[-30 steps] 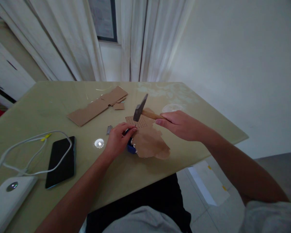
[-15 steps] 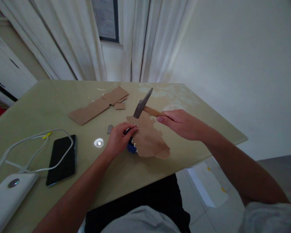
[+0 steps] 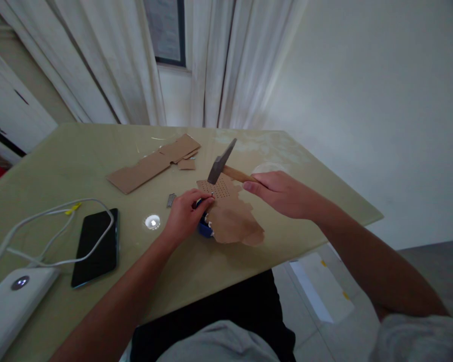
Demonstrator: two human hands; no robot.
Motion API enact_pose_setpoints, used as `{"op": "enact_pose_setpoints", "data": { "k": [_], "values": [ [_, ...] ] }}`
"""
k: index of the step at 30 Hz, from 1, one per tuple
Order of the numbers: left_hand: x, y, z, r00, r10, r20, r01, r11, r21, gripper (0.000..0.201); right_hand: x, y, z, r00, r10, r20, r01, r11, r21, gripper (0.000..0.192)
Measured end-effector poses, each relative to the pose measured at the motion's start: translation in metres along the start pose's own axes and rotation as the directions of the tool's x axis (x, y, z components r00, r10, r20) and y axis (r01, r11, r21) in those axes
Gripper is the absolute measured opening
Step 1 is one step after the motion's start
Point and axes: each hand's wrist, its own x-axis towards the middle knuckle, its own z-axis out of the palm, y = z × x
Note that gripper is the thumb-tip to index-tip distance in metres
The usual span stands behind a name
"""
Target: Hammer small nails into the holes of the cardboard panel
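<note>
- Head view: I have both hands over the desk [image 3: 309,186], with a torn brown cardboard piece [image 3: 232,221] lying between them.
- I see the right hand [image 3: 277,190] wrapped around the wooden handle of a hammer [image 3: 238,174]. The hammer's head is raised and tilted, striking face down, a small gap above the left fingertips.
- I see the left hand [image 3: 185,212] pinching a small nail [image 3: 212,194] between thumb and finger. The nail stands about upright over the cardboard, its top poking above the fingers; they hide its tip, so I cannot tell how far it goes in.
- Rows of small holes mark the cardboard's far part, just beyond the nail. A blue object [image 3: 205,230] shows at its left edge, partly covered by the left hand.
- Loose nails [image 3: 171,200] lie in a bunch just left of that hand.
- For edges, I note the desk's near side slanting past just below the cardboard, while the right forearm crosses over it.
- For room, I have a stretch of desk between the cardboard and the right edge. A long cardboard strip [image 3: 151,166] lies beyond the left hand, and a phone [image 3: 96,246] under a white cable [image 3: 82,200] sits well left.
</note>
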Motion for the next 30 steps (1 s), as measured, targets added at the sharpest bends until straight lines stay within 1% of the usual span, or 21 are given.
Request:
{"op": "enact_pose_setpoints", "data": {
  "k": [3,5,9,13,15,17,19,22,23,24,26,30],
  "values": [
    [0.000,0.000,0.000,1.000,-0.003,0.007,0.003,1.000,0.000,0.020,0.004,-0.001,0.009,0.996,0.015,0.092,-0.014,1.000,-0.012,0.046],
    [0.000,0.000,0.000,1.000,-0.001,-0.001,0.001,1.000,-0.007,0.020,0.006,-0.002,0.013,0.995,0.021,0.098,-0.020,1.000,-0.012,0.047],
    [0.000,0.000,0.001,1.000,0.003,-0.013,-0.003,1.000,-0.010,0.021,0.005,0.001,0.010,0.998,0.008,0.060,-0.008,1.000,-0.015,0.049],
    [0.000,0.000,0.001,1.000,0.000,-0.003,0.000,1.000,-0.008,0.020,0.000,0.004,-0.001,1.000,-0.018,-0.024,0.019,0.999,0.042,0.054],
    [0.000,-0.001,0.001,1.000,-0.004,-0.012,0.004,1.000,-0.010,0.020,-0.002,0.006,-0.005,0.998,-0.010,-0.065,0.015,0.997,0.078,0.058],
    [0.000,-0.001,0.000,1.000,-0.007,-0.010,0.007,1.000,-0.006,0.020,-0.001,0.006,-0.004,0.997,0.002,-0.071,0.005,0.994,0.105,0.058],
    [-0.001,0.000,0.000,1.000,-0.006,-0.003,0.006,1.000,-0.005,0.020,0.002,0.007,0.001,1.000,-0.001,-0.026,0.003,0.995,0.101,0.054],
    [-0.001,0.001,0.000,1.000,0.007,-0.002,-0.007,1.000,-0.006,0.019,0.006,0.008,0.013,0.997,-0.009,0.077,0.003,0.997,0.079,0.046],
    [-0.001,0.001,0.000,1.000,0.014,-0.003,-0.014,1.000,-0.007,0.019,0.007,0.008,0.015,0.996,-0.008,0.090,0.001,0.997,0.081,0.046],
    [-0.001,0.001,0.000,1.000,0.018,-0.004,-0.018,1.000,-0.010,0.019,0.007,0.009,0.016,0.996,-0.005,0.085,-0.002,0.997,0.082,0.047],
    [-0.002,0.001,0.001,1.000,0.017,-0.009,-0.017,1.000,-0.014,0.019,0.005,0.010,0.013,0.999,0.001,0.040,-0.004,0.997,0.073,0.050],
    [-0.001,0.000,0.001,1.000,0.007,-0.020,-0.007,1.000,-0.014,0.019,-0.002,0.009,-0.004,0.998,0.004,-0.060,0.000,0.998,0.056,0.057]
  ]
}}
